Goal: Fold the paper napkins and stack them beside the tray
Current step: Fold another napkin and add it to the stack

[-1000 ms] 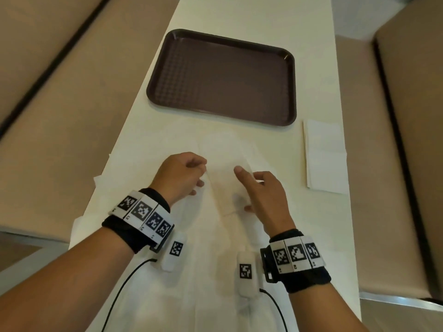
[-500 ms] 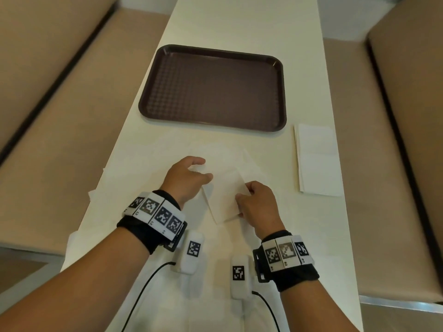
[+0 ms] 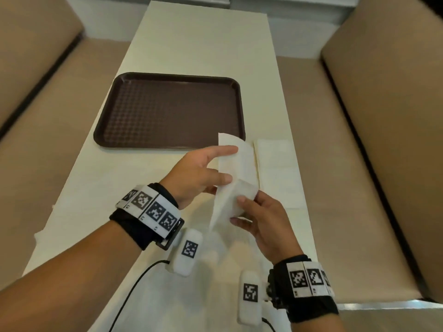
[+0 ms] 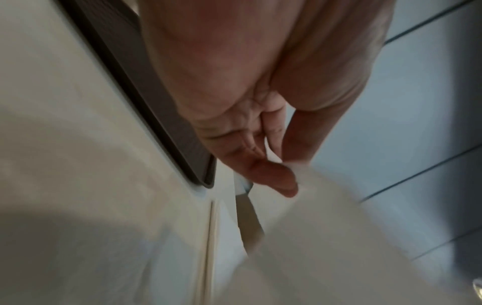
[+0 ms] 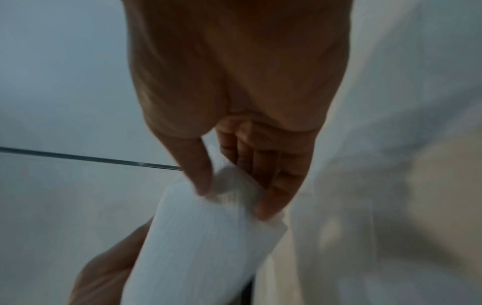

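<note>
- While it hangs above the table (image 3: 182, 51), the folded napkin (image 3: 236, 168) I carry sits just left of the stack (image 3: 278, 173), which lies on the table right of the tray (image 3: 167, 109), by its near right corner.
- Its long axis runs near to far, roughly matching the stack's, so I judge the coming move to be a short shift right and down.
- My right hand (image 3: 266, 221) pinches the near end, thumb on top and fingers (image 5: 276, 185) beneath; it is the hand closer to the stack.
- My left hand (image 3: 196, 173) steadies the left edge: index finger stretched along the far part, thumb pressing lower down, other fingers behind the paper.
- Loose unfolded napkins (image 3: 215, 279) lie spread on the near table under my wrists.
</note>
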Demonstrator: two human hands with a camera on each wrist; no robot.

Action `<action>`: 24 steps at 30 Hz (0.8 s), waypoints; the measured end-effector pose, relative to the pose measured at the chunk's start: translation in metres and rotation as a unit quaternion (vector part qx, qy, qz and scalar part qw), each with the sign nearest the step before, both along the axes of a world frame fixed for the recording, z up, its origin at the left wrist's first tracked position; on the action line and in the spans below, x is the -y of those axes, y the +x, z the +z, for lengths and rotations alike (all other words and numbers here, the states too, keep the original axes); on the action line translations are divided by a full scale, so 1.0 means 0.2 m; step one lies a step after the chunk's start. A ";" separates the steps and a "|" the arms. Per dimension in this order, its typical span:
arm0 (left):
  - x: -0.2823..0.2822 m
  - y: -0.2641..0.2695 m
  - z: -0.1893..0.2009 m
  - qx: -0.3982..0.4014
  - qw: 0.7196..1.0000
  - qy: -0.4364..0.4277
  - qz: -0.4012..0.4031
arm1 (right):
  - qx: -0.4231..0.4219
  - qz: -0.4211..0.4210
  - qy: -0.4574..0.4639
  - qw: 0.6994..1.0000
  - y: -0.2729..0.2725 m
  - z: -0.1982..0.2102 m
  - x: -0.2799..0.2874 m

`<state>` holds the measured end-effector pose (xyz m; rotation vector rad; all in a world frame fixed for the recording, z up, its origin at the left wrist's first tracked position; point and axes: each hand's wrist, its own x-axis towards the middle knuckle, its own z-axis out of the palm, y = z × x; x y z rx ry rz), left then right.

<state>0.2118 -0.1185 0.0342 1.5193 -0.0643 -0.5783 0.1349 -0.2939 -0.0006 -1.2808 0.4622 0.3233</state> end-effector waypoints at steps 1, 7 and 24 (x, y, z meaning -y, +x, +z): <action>0.05 0.04 -0.01 0.000 1.000 -0.003 -0.005 | -0.001 -0.012 -0.017 1.000 0.01 0.00 0.05; 0.33 0.28 -0.11 0.028 0.999 0.026 -0.026 | -0.032 -0.088 -0.117 0.989 0.04 -0.05 0.36; 0.61 0.60 -0.30 0.151 0.960 0.237 -0.010 | -0.037 -0.136 -0.273 0.952 0.24 -0.20 0.64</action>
